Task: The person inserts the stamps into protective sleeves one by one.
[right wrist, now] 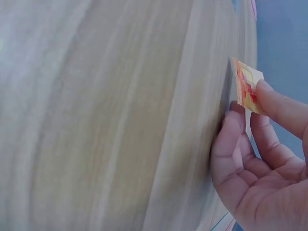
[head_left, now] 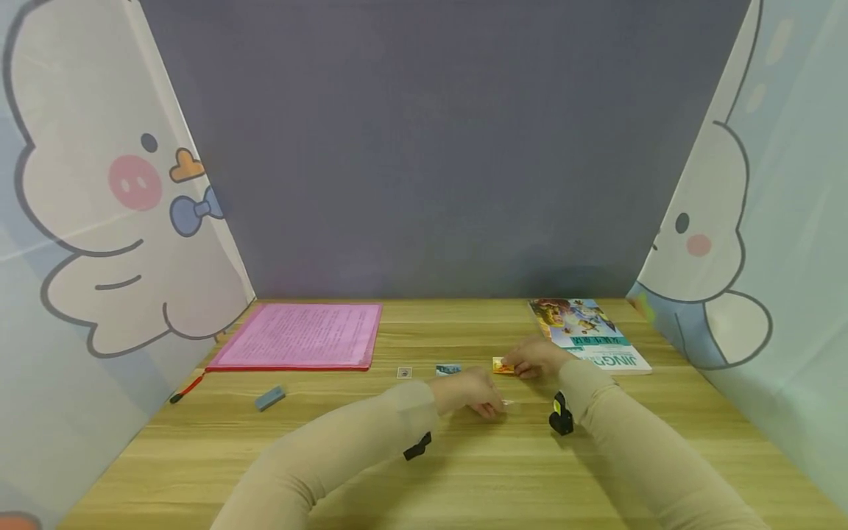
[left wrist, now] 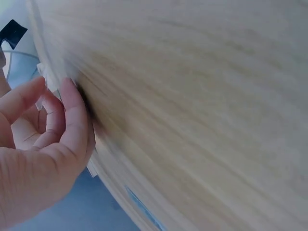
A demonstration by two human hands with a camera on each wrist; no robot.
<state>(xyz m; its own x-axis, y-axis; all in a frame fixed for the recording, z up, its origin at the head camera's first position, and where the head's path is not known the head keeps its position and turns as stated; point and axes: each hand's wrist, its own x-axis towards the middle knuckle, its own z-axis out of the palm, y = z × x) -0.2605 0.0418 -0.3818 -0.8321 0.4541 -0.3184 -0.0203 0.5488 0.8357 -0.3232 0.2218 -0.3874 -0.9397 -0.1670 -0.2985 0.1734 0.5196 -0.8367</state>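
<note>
My right hand [head_left: 538, 356] pinches a small yellow-and-orange postage stamp [right wrist: 246, 86] between thumb and fingers, just over the table. The stamp has toothed edges and a red design. Lower and to the left, my left hand [head_left: 478, 393] holds a small clear, whitish piece [head_left: 507, 403] at its fingertips. Its kind cannot be made out, and the fingers partly cover it in the left wrist view. Behind the left hand lies a blue stamp [head_left: 447, 369], partly hidden by that hand. Left of it, a pale stamp with a grey centre [head_left: 404, 373] lies flat.
A pink folder [head_left: 298, 337] with red edging and a red cord lies at the back left. Before it sits a blue-grey eraser-like block [head_left: 270, 398]. An illustrated book [head_left: 596, 331] lies at the back right, beyond my right hand. Cartoon-printed panels and a dark wall [head_left: 437, 147] enclose the wooden table [head_left: 490, 478].
</note>
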